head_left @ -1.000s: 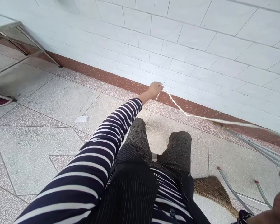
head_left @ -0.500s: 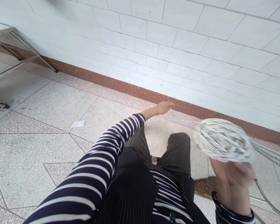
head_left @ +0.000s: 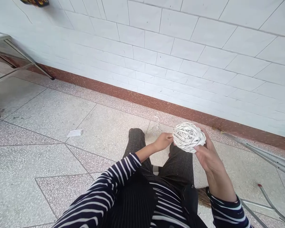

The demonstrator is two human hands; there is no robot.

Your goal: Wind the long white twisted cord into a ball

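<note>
A ball of white cord (head_left: 189,136), wound in many crossing strands, is held up over my lap. My right hand (head_left: 210,156) grips it from the right, thumb on the near side and fingers behind, partly hidden. At the ball's left edge, the fingers of my left hand (head_left: 163,142) are closed in a pinch on the white cord. The exact strand between those fingertips is too small to make out. Beyond my knees, loose white strands (head_left: 157,124) lie on the floor.
A white tiled wall (head_left: 147,50) with a reddish-brown skirting stands close ahead. A metal-framed table (head_left: 29,58) is at the left. White paper (head_left: 74,133) lies on the speckled floor. Metal poles (head_left: 258,153) and a bent tube frame (head_left: 267,198) are at the right, near brown bristles (head_left: 204,198).
My right hand has brought the ball of cord leftward, in front of my lap. My left hand, apart from it before, has come down to the ball's left edge.
</note>
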